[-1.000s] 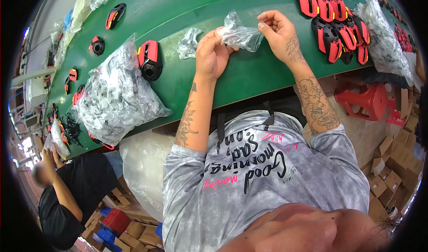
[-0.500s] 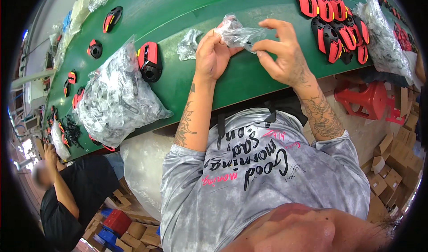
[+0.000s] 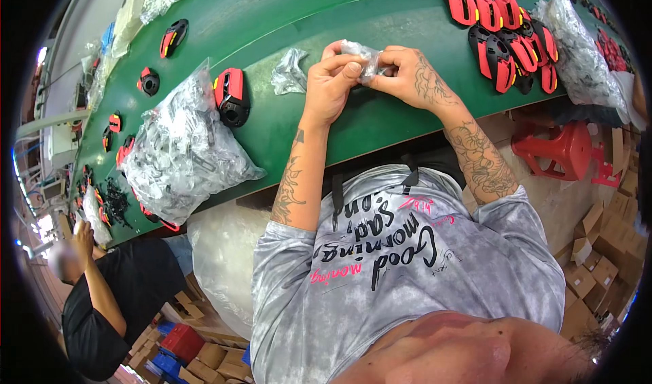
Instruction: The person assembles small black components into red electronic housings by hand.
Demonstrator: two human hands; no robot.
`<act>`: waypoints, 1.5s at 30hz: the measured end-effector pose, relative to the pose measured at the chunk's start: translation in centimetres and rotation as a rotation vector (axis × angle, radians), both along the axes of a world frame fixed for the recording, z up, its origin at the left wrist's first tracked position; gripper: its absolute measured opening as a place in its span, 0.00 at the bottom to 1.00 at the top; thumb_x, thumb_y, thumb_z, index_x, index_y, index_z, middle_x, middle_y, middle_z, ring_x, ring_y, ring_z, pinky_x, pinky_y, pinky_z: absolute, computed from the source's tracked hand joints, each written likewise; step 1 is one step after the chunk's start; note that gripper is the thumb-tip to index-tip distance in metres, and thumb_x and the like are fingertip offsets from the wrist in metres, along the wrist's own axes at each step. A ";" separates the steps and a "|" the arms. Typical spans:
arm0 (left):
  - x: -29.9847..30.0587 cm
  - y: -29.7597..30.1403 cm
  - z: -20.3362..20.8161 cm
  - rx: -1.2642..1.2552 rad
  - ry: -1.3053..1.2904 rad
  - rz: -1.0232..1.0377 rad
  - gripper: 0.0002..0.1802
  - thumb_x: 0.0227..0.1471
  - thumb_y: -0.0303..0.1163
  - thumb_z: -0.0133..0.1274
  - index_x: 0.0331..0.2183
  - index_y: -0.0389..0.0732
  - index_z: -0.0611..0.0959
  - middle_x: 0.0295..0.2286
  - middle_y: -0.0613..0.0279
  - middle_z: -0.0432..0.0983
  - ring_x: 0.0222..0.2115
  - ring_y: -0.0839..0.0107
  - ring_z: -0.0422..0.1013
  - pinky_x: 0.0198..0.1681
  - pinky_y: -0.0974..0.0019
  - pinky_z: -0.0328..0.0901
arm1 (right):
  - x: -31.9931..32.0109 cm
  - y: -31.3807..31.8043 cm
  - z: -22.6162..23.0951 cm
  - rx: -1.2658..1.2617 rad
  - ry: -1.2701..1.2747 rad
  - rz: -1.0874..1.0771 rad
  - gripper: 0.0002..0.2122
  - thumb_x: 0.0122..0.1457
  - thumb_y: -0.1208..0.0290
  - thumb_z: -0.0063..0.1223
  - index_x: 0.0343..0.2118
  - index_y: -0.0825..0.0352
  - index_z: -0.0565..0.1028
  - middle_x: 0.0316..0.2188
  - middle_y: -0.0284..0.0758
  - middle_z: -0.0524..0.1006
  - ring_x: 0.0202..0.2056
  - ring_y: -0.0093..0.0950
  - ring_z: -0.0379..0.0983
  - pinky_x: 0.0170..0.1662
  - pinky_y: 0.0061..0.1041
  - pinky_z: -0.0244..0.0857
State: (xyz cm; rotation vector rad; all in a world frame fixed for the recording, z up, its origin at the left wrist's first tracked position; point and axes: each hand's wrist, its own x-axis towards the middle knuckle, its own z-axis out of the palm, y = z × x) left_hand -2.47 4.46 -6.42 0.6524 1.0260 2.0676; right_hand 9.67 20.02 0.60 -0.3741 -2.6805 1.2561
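Observation:
Over the green table, my left hand (image 3: 328, 85) and my right hand (image 3: 414, 77) meet around a small clear plastic bag (image 3: 367, 56). Fingers of both hands are closed on the crumpled plastic, and what it contains cannot be made out. Just left of my left hand lies another crumpled clear plastic bag (image 3: 290, 72). Farther left, a red and black shell-shaped part (image 3: 232, 97) rests beside a large clear bag (image 3: 187, 149) full of small wrapped pieces.
Several red and black parts (image 3: 499, 44) sit grouped at the right, next to another filled plastic bag (image 3: 577, 51). A red stool (image 3: 560, 149) stands below the table's right edge. Another person (image 3: 122, 295) in black works at the left. Cardboard boxes (image 3: 601, 275) lie on the floor.
My right hand has moved left and its fingers have closed on the bag, which was stretched out between my hands. The plastic is now bunched up between them.

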 end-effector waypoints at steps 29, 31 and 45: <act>3.5 2.2 3.1 -0.314 0.125 0.364 0.17 0.66 0.25 0.46 0.54 0.29 0.71 0.38 0.53 0.81 0.37 0.68 0.79 0.39 0.64 0.78 | 3.7 2.2 0.0 -0.221 0.224 -0.239 0.12 0.55 0.68 0.68 0.38 0.71 0.83 0.42 0.37 0.79 0.42 0.29 0.76 0.47 0.26 0.69; 4.6 3.7 4.6 -0.313 0.314 0.483 0.14 0.65 0.24 0.46 0.50 0.30 0.75 0.37 0.55 0.82 0.36 0.71 0.78 0.39 0.66 0.76 | 3.9 2.4 0.0 -0.280 0.284 -0.288 0.12 0.55 0.69 0.68 0.38 0.71 0.83 0.43 0.38 0.79 0.42 0.29 0.77 0.47 0.26 0.69; 0.4 11.2 8.5 -0.499 0.452 0.203 0.12 0.68 0.26 0.42 0.42 0.28 0.78 0.27 0.56 0.77 0.25 0.71 0.76 0.30 0.65 0.78 | 3.2 7.4 0.6 -0.118 0.563 -0.505 0.07 0.58 0.73 0.61 0.38 0.67 0.82 0.36 0.33 0.78 0.33 0.26 0.73 0.38 0.25 0.68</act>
